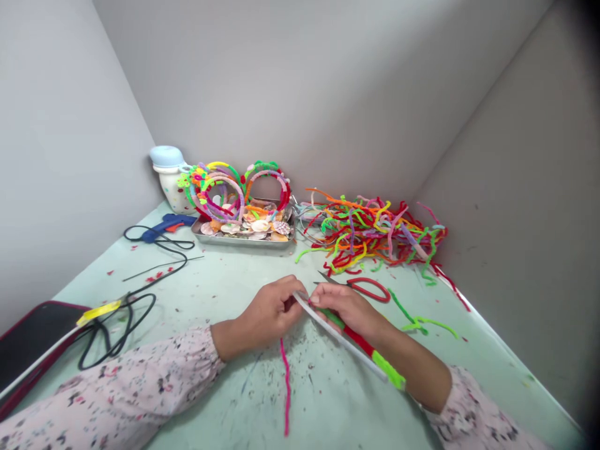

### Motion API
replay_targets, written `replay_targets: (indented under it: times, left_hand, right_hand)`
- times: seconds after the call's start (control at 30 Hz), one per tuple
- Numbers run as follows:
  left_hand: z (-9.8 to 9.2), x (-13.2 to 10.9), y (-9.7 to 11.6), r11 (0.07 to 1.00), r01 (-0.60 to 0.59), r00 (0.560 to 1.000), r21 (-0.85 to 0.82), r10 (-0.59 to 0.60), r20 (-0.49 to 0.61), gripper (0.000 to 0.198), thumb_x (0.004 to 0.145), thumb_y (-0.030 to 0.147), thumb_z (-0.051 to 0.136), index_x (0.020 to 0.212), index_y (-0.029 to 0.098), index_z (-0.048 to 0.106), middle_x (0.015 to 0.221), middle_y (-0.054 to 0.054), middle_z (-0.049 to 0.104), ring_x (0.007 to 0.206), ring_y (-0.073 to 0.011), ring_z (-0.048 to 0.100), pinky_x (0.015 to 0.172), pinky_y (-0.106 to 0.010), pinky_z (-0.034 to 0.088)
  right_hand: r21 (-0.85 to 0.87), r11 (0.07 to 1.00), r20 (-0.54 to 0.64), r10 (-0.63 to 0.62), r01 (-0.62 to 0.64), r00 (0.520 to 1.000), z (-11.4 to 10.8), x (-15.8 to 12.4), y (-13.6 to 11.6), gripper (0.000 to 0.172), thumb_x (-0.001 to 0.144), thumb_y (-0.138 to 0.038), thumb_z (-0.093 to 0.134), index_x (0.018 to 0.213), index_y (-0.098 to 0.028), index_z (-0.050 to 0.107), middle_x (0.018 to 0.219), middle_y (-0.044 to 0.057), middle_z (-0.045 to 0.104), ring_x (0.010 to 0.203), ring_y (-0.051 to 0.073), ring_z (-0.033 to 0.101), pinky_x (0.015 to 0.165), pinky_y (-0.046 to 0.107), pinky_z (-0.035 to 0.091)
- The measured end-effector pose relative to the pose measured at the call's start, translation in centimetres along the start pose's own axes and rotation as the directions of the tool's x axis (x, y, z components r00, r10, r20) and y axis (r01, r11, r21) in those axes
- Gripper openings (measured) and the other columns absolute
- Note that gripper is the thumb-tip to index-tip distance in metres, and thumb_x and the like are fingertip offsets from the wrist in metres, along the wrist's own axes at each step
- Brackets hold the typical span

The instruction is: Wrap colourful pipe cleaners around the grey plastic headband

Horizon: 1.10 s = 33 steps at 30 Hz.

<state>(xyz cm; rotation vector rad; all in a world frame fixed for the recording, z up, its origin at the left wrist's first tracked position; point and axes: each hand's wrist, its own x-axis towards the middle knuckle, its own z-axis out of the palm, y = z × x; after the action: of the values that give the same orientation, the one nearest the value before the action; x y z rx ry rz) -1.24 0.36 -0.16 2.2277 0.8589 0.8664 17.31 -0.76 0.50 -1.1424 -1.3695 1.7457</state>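
A headband (344,340) is seen nearly edge-on between my hands, one side bare white and the other wrapped in green, red and lime fuzzy pipe cleaner. My right hand (344,306) pinches its wrapped part. At the band's upper bend, my left hand (276,306) is closed, with its fingertips close to my right fingers. From beneath it hangs a pink pipe cleaner (285,387); its upper end is hidden in the fingers. Just behind my right hand lie red-handled scissors (369,289), partly covered by that hand.
A metal tray (244,241) holds shells and several decorated headbands (222,194). Right of it is a heap of pipe cleaners (370,231); green pieces (415,322) lie nearer. At left are a blue glue gun (166,226), its black cord, a lidded container (171,181) and a dark device (37,340).
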Motion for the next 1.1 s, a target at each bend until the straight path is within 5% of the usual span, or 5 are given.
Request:
replay_targets:
  times: [0.47,1.1]
  left_hand:
    - [-0.3,0.2,0.9,0.993,-0.046,0.999,0.106,0.044,0.02,0.014,0.086,0.017,0.043,0.088,0.014,0.056,0.081,-0.004,0.051,0.075,-0.0143,0.048,0.069,-0.026,0.04]
    - [-0.4,0.1,1.3,0.991,-0.137,0.99,-0.006,0.137,0.014,0.016,0.086,0.012,0.044,0.086,0.014,0.06,0.079,-0.004,0.051,0.076,-0.013,0.049,0.068,-0.024,0.039]
  right_hand:
    - [0.1,0.995,0.111,0.008,-0.019,0.994,-1.0,0.0,0.0,0.015,0.076,-0.027,0.054,0.069,-0.015,0.053,0.052,-0.003,0.055,0.034,0.005,0.042,0.034,0.017,0.029]
    - [0.17,0.972,0.218,0.121,-0.159,0.968,-1.1,-0.5,-0.4,0.011,0.073,-0.023,0.055,0.068,-0.015,0.049,0.048,-0.002,0.056,0.029,0.004,0.041,0.031,0.015,0.025]
